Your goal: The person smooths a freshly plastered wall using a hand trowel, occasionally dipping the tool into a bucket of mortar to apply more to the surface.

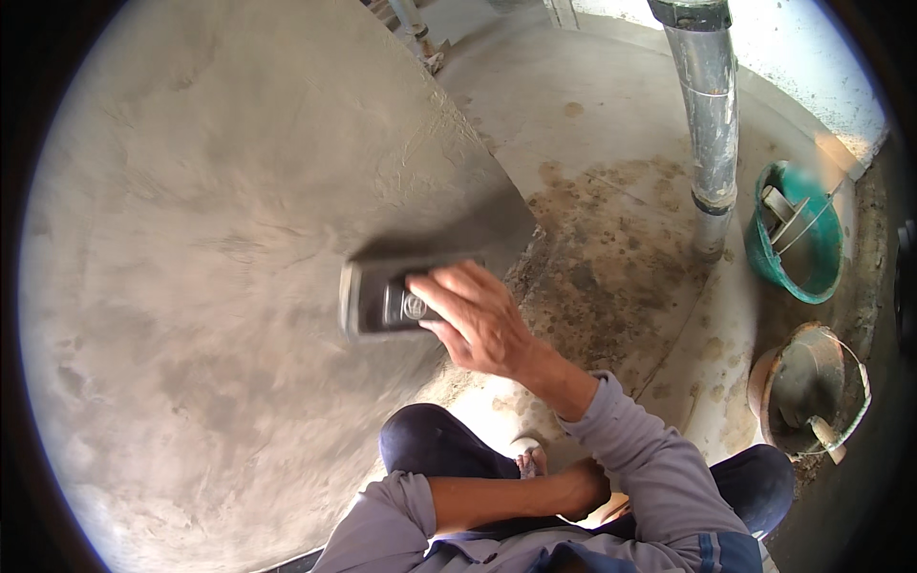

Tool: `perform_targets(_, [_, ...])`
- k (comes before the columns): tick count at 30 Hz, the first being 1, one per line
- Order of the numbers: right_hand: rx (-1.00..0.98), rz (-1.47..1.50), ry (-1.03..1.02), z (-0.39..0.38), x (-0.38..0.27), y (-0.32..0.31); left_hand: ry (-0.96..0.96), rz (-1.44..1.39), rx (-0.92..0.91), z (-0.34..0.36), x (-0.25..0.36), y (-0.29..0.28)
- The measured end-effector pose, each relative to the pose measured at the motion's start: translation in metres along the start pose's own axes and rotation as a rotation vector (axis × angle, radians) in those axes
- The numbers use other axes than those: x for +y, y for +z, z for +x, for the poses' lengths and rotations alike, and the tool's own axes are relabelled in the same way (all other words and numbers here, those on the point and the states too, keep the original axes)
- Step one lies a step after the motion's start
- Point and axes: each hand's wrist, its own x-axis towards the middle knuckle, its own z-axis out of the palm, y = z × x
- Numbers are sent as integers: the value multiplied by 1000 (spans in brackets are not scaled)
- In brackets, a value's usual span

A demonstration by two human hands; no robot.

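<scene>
Right grip point(485, 323) clasps a black float point(371, 304), seemingly touching grey plaster point(210, 286).

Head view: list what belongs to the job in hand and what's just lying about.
Part of the job, it seems:
black rectangular float, held by the right hand
broad grey cement-like surface

Apparently just standing by:
round green bucket
round brownish, stained bucket
grey cylindrical pipe

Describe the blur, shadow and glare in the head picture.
Head view: motion blur softens the edges of the black rectangular float in the right hand; a dark shadow falls just above it; the white wall, upper right, looks washed out.
</scene>
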Motion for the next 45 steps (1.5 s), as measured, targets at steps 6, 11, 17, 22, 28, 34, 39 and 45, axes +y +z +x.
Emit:
perform_targets(6, [397,-129,215,63,60,-50,-89,52,-52,13,-7,-23])
perform_targets(11, [227,-59,80,66,32,-17,-96,19,-82,14,-11,-22])
perform_targets(17, [275,107,49,23,5,-13,-137,-23,-67,18,-10,-13])
perform_targets(22, [368,-150,270,50,74,-53,-58,40,-147,24,-14,-22])
perform_targets(28, [79,13,-71,11,17,5,-69,27,-88,13,-19,-9])
perform_targets(34, [415,-24,158,77,37,-37,-41,65,-74,16,-13,-7])
perform_targets(39, [329,-48,-34,100,35,-23,-78,46,-126,27,-27,11])
perform_targets(45, [139,149,-104,59,-22,-15,-42,99,233,21,-26,33])
